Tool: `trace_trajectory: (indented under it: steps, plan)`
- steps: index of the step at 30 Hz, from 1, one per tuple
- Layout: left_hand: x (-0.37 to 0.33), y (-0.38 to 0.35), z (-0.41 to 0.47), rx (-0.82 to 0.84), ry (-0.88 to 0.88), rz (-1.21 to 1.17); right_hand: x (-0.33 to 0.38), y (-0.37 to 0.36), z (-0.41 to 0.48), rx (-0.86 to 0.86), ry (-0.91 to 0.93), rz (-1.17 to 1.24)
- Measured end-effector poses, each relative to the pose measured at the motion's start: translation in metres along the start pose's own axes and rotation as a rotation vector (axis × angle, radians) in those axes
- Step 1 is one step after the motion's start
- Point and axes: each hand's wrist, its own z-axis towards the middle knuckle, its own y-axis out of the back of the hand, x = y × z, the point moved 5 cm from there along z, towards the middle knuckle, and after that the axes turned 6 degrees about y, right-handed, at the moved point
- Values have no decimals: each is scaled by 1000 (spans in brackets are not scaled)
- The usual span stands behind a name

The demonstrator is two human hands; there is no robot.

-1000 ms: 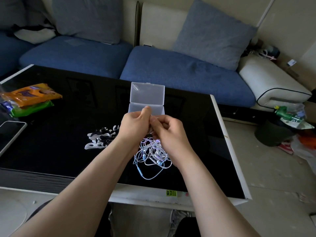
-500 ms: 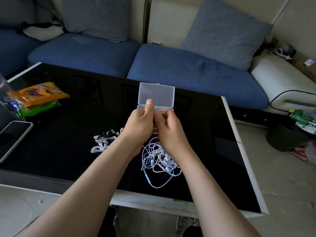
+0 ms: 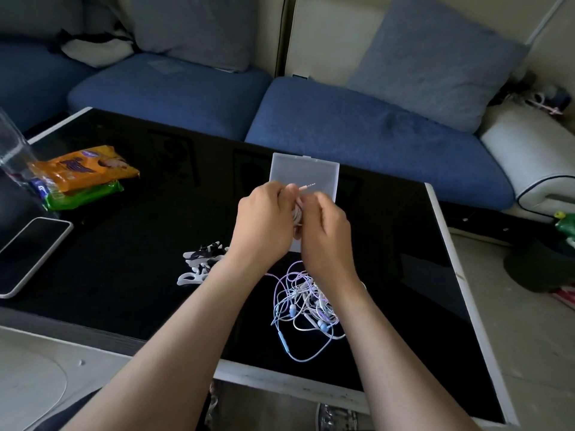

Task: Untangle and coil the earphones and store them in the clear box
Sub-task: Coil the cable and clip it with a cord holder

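Note:
My left hand [image 3: 263, 225] and my right hand [image 3: 325, 233] are raised together over the black table [image 3: 124, 275], both gripping a small coil of pinkish earphone cable [image 3: 298, 213]. Its metal jack plug [image 3: 308, 186] sticks out above my fingers. The clear box [image 3: 306, 172] lies open just behind my hands, its lid flat on the table, its base mostly hidden by them. A tangled heap of white, lilac and blue earphones [image 3: 303, 309] lies on the table under my right wrist.
Black and white cable clips [image 3: 202, 262] lie left of my left wrist. A phone [image 3: 29, 253], orange and green snack packs [image 3: 82, 174] and a clear bottle [image 3: 12, 154] are at the table's left. A blue sofa [image 3: 342, 126] runs behind the table.
My hands have shifted apart a little on the cable coil, and the jack plug now shows above my fingers. The camera has moved closer and slightly left.

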Motion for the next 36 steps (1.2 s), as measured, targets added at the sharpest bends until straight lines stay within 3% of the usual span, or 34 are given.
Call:
trace_trajectory:
  steps: [3, 6, 9, 13, 19, 25, 31, 36]
  plan:
    - [9, 10, 12, -46, -24, 14, -21, -9, 2, 57, -113, -96]
    - [22, 14, 18, -47, 27, 38, -43, -33, -8, 281, -164, -244]
    - [30, 13, 22, 5, 106, 45, -54, -57, -28, 526, -75, -431]
    - [35, 7, 22, 63, 163, 95, -48, -84, -45, 682, 20, -476]
    - [45, 11, 25, 107, 342, -55, -52, -105, -48, 657, 31, -599]
    - [53, 25, 31, 76, 245, 66, -43, -93, -29, 605, -46, -583]
    - [44, 29, 28, -38, 217, 31, -29, -60, -13, 378, -208, -306]
    - [32, 25, 23, -129, 219, -79, -26, -27, -3, 65, -373, 47]
